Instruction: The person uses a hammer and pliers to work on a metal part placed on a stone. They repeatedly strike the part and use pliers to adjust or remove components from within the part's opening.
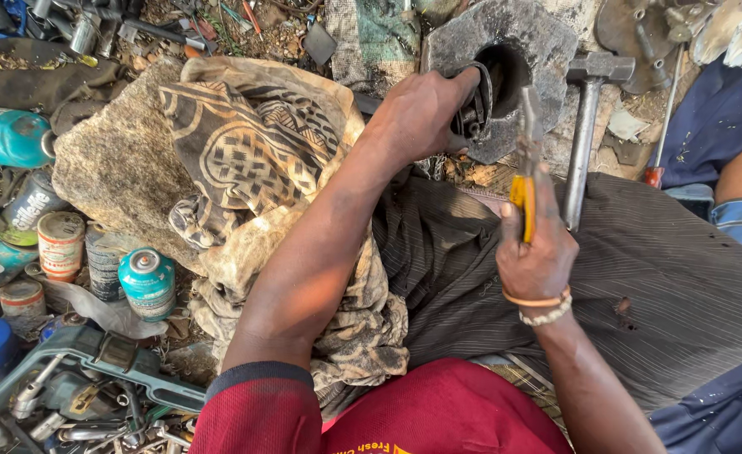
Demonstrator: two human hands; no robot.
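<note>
Nearest, at the bottom edge: red sleeves, cut off by the frame. Lower left: a tool tray [93,382] of sockets, half out of view. Beside it a teal gas canister [147,282] and several cans [60,244], labels too small to read.

Across the lap, dark striped cloth; to its left a patterned rag [245,160] draped over a flat stone [110,168].

Right hand [537,252], grip clamped around yellow-handled pliers [525,164], nose pointing away toward the block; tips hard to make out against the shadow. Just beside the pliers, a steel hammer [587,126], handle end hidden under the cloth.

Farther off, left hand [425,113], grip closed on a dark metal ring-shaped part [475,105] at the mouth of a round hole in a grey stone block [539,42]. Much of the part hidden by fingers and by the dark of the hole; exact kind impossible to tell.

Far right: a screwdriver [663,118], red handle partly covered by blue fabric. Another person's arm at the right edge, cut off.
</note>
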